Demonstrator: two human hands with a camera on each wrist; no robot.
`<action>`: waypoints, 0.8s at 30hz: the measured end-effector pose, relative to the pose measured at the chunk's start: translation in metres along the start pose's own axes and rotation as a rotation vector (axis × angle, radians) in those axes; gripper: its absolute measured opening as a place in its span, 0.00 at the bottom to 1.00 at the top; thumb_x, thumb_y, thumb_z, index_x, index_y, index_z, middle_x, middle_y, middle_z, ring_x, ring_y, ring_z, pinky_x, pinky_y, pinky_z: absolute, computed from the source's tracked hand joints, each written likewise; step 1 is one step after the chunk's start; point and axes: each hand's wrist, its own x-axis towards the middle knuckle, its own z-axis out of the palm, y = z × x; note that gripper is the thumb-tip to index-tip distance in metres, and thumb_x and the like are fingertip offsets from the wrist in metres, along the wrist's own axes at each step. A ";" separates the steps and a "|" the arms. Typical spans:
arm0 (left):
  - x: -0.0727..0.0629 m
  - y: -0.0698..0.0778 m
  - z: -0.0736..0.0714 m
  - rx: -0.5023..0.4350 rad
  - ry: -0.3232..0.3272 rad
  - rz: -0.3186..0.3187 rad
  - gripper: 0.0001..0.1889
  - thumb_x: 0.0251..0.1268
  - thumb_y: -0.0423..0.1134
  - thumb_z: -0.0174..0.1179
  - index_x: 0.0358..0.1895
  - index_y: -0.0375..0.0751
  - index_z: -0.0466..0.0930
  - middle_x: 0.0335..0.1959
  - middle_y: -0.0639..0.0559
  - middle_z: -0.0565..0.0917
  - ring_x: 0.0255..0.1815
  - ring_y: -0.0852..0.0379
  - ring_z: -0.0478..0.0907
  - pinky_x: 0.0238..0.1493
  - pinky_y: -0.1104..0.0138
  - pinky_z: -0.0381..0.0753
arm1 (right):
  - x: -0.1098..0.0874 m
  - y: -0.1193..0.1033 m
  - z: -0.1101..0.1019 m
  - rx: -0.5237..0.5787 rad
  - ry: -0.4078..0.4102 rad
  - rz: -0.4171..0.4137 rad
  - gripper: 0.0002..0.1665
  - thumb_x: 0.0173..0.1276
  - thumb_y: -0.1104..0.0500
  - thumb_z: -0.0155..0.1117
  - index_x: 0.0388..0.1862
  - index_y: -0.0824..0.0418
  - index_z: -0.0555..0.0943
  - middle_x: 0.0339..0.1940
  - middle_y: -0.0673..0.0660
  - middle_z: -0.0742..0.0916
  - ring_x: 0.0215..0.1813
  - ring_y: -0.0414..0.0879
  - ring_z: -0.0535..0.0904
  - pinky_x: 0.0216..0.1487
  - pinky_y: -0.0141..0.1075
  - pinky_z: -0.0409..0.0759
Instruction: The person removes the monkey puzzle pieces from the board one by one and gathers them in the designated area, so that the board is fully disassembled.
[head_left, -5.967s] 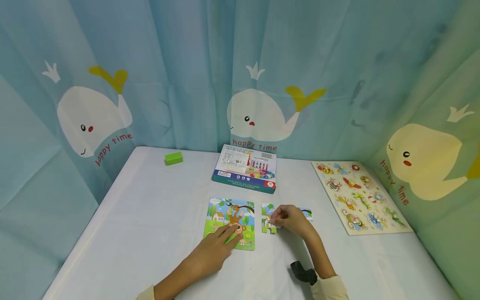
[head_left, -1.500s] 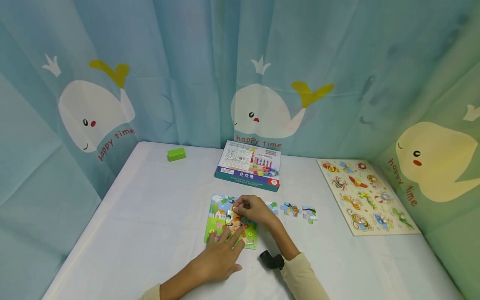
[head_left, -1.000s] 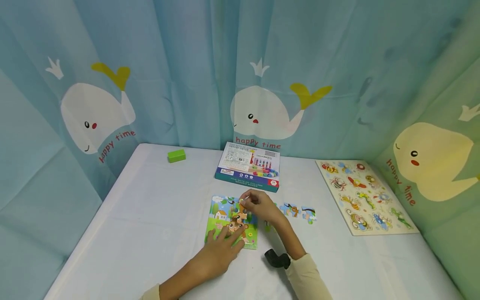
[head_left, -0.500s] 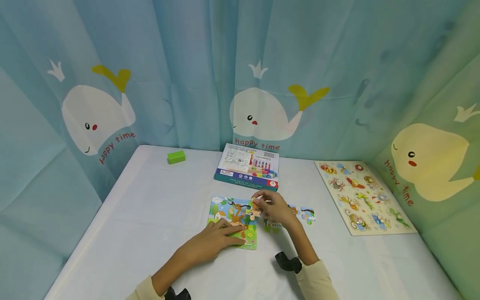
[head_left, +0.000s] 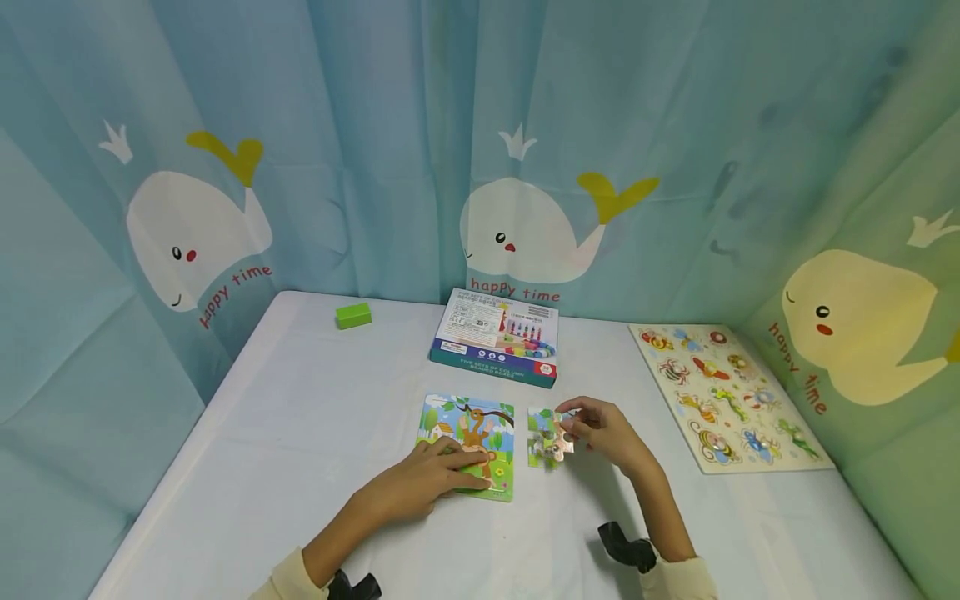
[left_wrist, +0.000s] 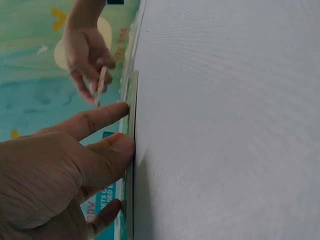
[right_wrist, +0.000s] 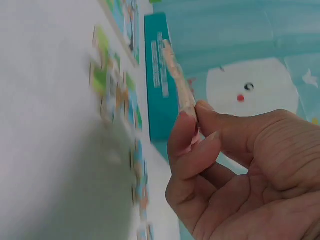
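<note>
A monkey-picture puzzle board [head_left: 476,417] lies flat on the white table. My left hand [head_left: 420,479] rests on its lower left part, covering some of the picture; in the left wrist view the index finger is straight against the board and the thumb [left_wrist: 120,147] lies at its edge. To the right of the board, my right hand [head_left: 607,433] pinches a jigsaw piece [right_wrist: 181,85] between thumb and fingers, tilted and raised off the table. Loose jigsaw pieces [head_left: 537,419] lie beneath it, partly hidden by the held piece and the hand.
Behind the puzzle board stands a flat bead-toy box [head_left: 495,337]. A green block [head_left: 353,315] sits at the back left. On the right lies a wooden peg board [head_left: 723,400] with insect pictures. Whale-print curtains [head_left: 360,167] enclose the table.
Over the last 1.5 seconds my right hand carries the piece from above the board rightward to the loose pieces. My left hand's spread fingers draw closer together and shift on the board.
</note>
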 end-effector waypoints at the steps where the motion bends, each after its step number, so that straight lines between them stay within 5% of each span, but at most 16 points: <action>1: 0.000 0.000 0.000 -0.004 0.000 0.002 0.32 0.64 0.28 0.60 0.66 0.67 0.73 0.73 0.62 0.67 0.62 0.56 0.67 0.48 0.63 0.73 | -0.003 0.003 -0.003 -0.008 0.013 0.015 0.15 0.72 0.62 0.60 0.54 0.69 0.78 0.32 0.64 0.86 0.31 0.49 0.80 0.24 0.37 0.75; 15: 0.000 -0.001 -0.002 -0.062 0.008 -0.028 0.24 0.72 0.36 0.54 0.67 0.63 0.74 0.73 0.60 0.68 0.62 0.55 0.69 0.47 0.62 0.76 | -0.023 0.035 -0.007 -0.107 0.156 0.175 0.09 0.67 0.65 0.64 0.43 0.68 0.81 0.26 0.56 0.87 0.25 0.42 0.79 0.24 0.34 0.77; 24: 0.002 0.001 0.000 -0.030 -0.005 -0.045 0.28 0.68 0.32 0.57 0.68 0.62 0.72 0.73 0.59 0.67 0.65 0.53 0.68 0.49 0.60 0.76 | -0.024 0.034 -0.002 -0.184 0.212 0.174 0.06 0.65 0.63 0.67 0.37 0.66 0.82 0.24 0.54 0.86 0.24 0.43 0.81 0.23 0.34 0.80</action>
